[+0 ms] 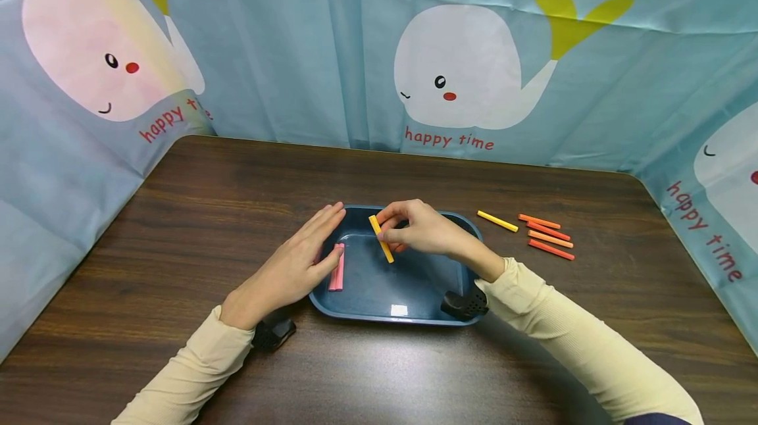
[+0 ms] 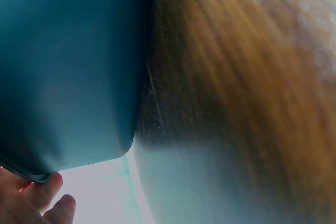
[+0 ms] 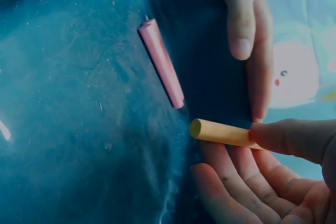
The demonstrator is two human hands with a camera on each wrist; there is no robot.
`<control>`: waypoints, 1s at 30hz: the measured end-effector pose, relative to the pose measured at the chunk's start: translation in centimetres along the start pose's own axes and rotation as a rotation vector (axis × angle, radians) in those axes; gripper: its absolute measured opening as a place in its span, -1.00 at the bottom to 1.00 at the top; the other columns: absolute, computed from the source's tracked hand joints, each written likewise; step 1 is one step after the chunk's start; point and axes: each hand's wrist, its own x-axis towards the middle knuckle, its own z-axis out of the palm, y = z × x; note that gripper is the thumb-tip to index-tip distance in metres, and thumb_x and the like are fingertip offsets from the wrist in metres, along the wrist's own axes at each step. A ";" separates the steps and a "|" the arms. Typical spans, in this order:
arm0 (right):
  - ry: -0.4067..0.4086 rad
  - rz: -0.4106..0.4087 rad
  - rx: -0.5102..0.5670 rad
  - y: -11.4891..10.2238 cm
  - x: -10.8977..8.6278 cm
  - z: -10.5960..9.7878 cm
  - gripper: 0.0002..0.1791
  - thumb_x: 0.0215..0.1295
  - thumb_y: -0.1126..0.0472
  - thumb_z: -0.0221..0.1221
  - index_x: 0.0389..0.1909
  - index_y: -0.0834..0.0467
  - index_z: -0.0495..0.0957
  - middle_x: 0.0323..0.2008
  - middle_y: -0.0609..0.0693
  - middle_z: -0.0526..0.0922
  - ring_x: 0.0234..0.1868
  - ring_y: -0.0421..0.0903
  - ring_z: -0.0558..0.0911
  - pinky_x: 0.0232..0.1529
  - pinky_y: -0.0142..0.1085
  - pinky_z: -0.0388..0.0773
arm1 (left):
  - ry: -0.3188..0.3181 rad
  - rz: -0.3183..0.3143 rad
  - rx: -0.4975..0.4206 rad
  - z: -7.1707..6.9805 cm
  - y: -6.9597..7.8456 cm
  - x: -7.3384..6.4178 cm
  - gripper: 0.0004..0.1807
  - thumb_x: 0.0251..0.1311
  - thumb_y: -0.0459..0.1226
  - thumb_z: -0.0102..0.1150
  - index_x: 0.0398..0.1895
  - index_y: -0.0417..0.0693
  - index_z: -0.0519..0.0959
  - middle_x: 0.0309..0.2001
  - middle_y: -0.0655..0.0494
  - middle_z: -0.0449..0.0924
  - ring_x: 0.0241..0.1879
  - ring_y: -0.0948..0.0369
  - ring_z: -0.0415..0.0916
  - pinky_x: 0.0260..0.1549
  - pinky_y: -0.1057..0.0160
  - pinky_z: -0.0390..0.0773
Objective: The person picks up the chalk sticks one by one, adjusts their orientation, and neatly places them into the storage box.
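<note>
In the head view my right hand [image 1: 417,227] pinches a yellow chalk stick [image 1: 385,247] between thumb and fingers, above the blue tray [image 1: 397,316]. The right wrist view shows the round end of this yellow chalk [image 3: 210,131] jutting past the fingertips. My left hand [image 1: 290,270] rests at the tray's left rim, fingers straight toward the far corner and thumb reaching over the inside. Two pink chalk sticks [image 1: 337,274] lie side by side in the tray, just beneath that thumb. In the left wrist view, the left fingertips [image 2: 52,184] show at the tray's rim.
On the brown table [image 1: 177,234], right of the tray, lies another yellow chalk stick [image 1: 497,221]. Several orange and red chalk sticks [image 1: 551,250] lie beyond it. A blue curtain with whale prints [image 1: 296,50] stands behind the table.
</note>
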 end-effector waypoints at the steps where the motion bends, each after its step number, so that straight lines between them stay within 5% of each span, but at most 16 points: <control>1: -0.003 0.004 -0.001 0.0 0.1 0.1 -0.66 0.36 0.29 0.20 0.10 0.34 0.51 -0.15 0.17 0.71 -0.23 0.08 0.73 -0.17 -0.21 0.73 | -0.002 -0.001 0.000 0.0 0.0 0.0 -0.29 0.40 -0.20 0.10 0.54 -0.15 0.12 0.59 0.02 0.01 0.58 -0.03 -0.06 0.45 -0.18 0.13; 10: -0.074 0.046 0.005 -0.1 0.8 0.5 -0.64 0.38 0.29 0.17 0.14 0.35 0.49 -0.17 0.14 0.67 -0.31 -0.13 0.69 -0.19 -0.26 0.72 | -0.006 -0.005 0.000 0.0 0.2 0.1 -0.28 0.41 -0.17 0.09 0.54 -0.15 0.12 0.59 0.04 0.01 0.58 -0.01 -0.05 0.46 -0.15 0.13; 30: -0.124 0.136 -0.028 -0.1 2.7 3.0 -0.65 0.33 0.30 0.22 0.09 0.31 0.47 -0.30 0.07 0.66 -0.42 -0.17 0.65 -0.27 -0.31 0.72 | -0.005 -0.008 -0.006 -0.1 0.0 0.0 -0.29 0.41 -0.21 0.09 0.55 -0.15 0.11 0.59 -0.01 0.01 0.58 -0.04 -0.06 0.45 -0.19 0.13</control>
